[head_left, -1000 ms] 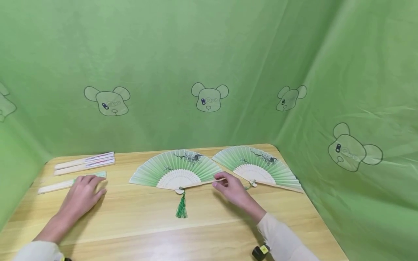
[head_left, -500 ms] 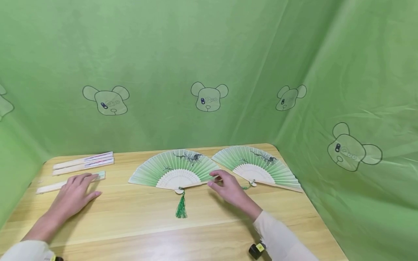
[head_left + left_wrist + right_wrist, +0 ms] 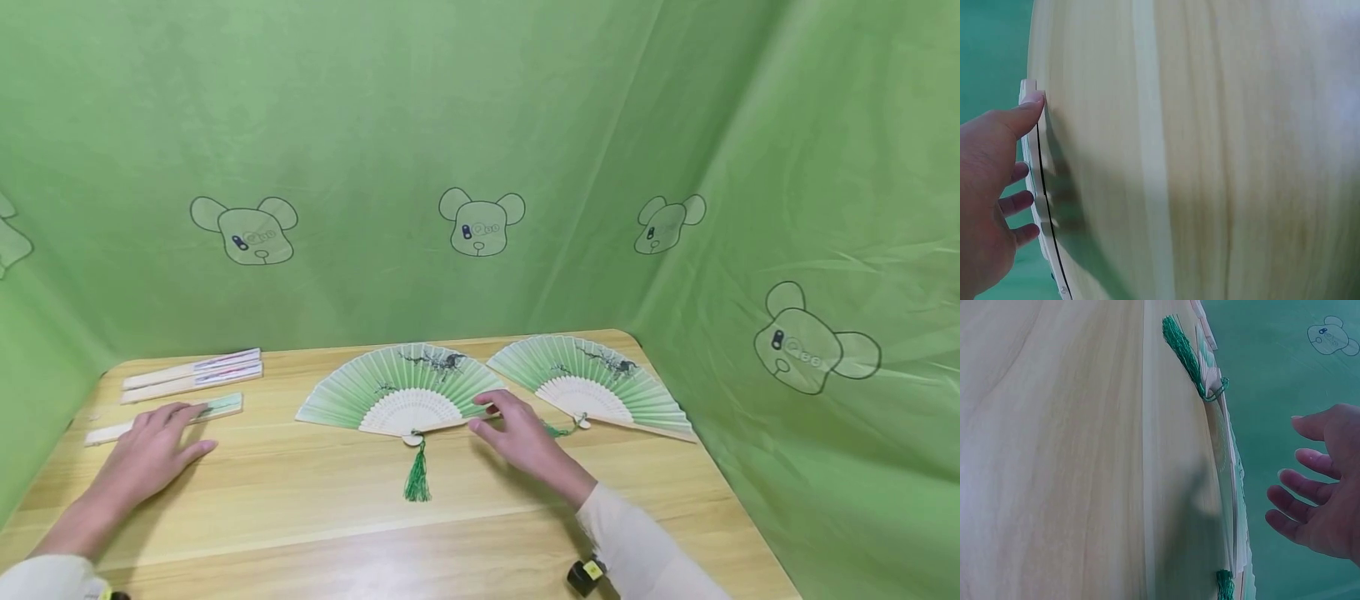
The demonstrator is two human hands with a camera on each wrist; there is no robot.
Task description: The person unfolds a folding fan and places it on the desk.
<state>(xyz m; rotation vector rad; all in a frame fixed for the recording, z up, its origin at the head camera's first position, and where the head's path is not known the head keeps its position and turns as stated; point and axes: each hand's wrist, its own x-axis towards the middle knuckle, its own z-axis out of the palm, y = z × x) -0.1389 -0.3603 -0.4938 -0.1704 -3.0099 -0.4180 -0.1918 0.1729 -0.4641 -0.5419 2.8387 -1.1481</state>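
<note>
- Left hand (image 3: 153, 446): fingers lengthened, thumb held apart from them; lies over the closed fan (image 3: 225, 405), crossing its middle. Contact with the fan: cannot tell.
- Closed fan: pale-green end pokes out to the right of the left hand's fingertips, plain wooden end out to the left.
- Two more closed fans, the upper fan (image 3: 161, 377) and the lower fan (image 3: 161, 392): beyond the left hand, side by side, purplish print at their right ends.
- Right hand (image 3: 521, 435): fingers loosely bent and spread in the right wrist view, gap between thumb and forefinger, nothing pinched. Head view: overlaps the right corner of the near open fan (image 3: 411, 400).
- Near open fan: mostly left of the right hand, green with dark branch print; its tassel (image 3: 417, 477) trails from the pivot toward the wearer, left of the right hand.
- Far open fan (image 3: 588, 392): beyond and right of the right hand, same print; its green tassel (image 3: 555, 431) shows partly, just beside that hand.
- Table (image 3: 337, 533): wood-grain, under both hands.
- Pale sleeve (image 3: 645, 542) behind the right hand, black device (image 3: 584, 575) with yellow label at it.
- Green cloth (image 3: 360, 108): beyond both hands, bear-head outlines on it.
</note>
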